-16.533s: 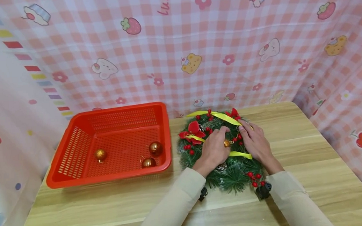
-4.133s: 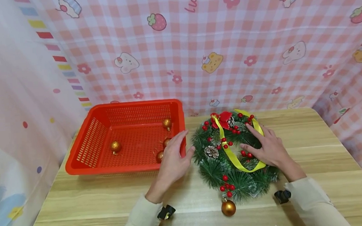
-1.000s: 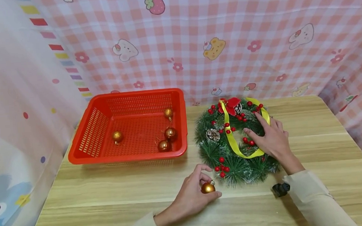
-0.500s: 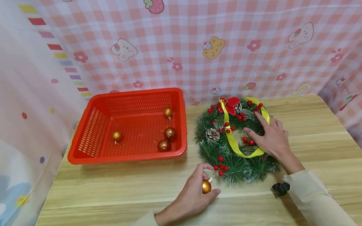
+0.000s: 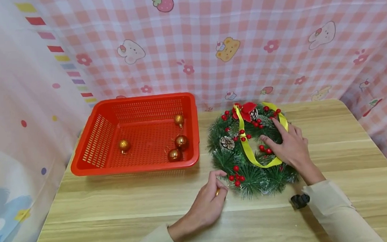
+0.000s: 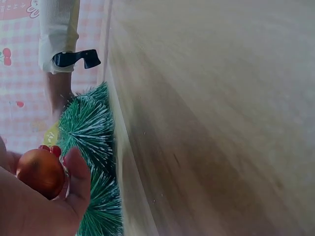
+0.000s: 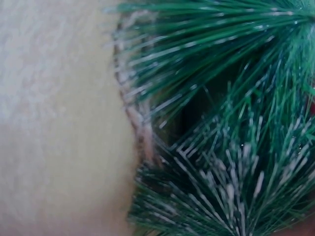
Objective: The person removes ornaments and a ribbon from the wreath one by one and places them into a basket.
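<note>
My left hand (image 5: 206, 204) holds a gold bauble (image 6: 41, 172) by curled fingers and thumb, close to the front left edge of a green Christmas wreath (image 5: 225, 163). In the head view the fingers cover most of the bauble; the left wrist view shows its round matte side. On the wreath's right side rests my right hand (image 5: 291, 148), fingers spread over the greenery and thumb toward the centre. A yellow ribbon (image 5: 249, 150) loops across the wreath, which also bears red berries (image 5: 236, 178), a pinecone (image 5: 227, 143) and a red flower (image 5: 246, 111). Pine needles (image 7: 221, 98) fill the right wrist view.
A red plastic basket (image 5: 136, 168) stands left of the wreath on the wooden table (image 5: 119, 212). Several gold baubles lie inside, among them a glittery one (image 5: 124, 145) and a shiny one (image 5: 181, 141). A pink checked cloth (image 5: 187, 35) hangs behind.
The left hand went from beside the basket to the bauble lying before the wreath and took hold of it. Its thumb has since closed over the bauble. The right hand stays on the wreath.
</note>
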Action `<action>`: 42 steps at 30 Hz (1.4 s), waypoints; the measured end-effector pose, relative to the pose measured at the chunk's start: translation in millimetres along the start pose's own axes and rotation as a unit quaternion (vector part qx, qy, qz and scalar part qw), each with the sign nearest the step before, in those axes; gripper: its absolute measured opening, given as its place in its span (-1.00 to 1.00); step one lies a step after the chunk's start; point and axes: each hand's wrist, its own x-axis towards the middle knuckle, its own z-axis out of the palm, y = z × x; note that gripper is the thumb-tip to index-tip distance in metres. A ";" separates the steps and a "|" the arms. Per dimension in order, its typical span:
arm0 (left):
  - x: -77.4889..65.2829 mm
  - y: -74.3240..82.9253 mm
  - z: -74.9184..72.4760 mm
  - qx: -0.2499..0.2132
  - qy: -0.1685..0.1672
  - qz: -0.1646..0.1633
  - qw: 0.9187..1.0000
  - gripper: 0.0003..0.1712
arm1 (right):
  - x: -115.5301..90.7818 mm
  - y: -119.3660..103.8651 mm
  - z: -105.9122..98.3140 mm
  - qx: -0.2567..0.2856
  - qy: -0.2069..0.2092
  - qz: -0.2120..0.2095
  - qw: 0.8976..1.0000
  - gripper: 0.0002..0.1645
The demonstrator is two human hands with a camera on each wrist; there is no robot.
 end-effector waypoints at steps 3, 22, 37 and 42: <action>1.3 -1.0 1.4 -0.005 -0.005 0.003 1.000 -0.60 | 0.2 -0.6 -0.5 0.000 -0.002 0.000 1.000 0.03; 7.5 -3.7 4.6 -0.018 0.030 0.015 0.999 -0.56 | 0.8 -0.2 -1.4 0.005 -0.002 0.002 1.000 0.01; 8.3 -3.5 -2.0 -0.162 -0.029 -0.073 0.984 -0.54 | 0.4 0.1 -0.3 0.000 -0.003 0.001 1.000 0.00; 10.5 -2.1 -1.2 -0.264 -0.044 -0.123 0.956 -0.56 | 0.6 0.1 0.2 0.000 -0.001 -0.001 1.000 0.00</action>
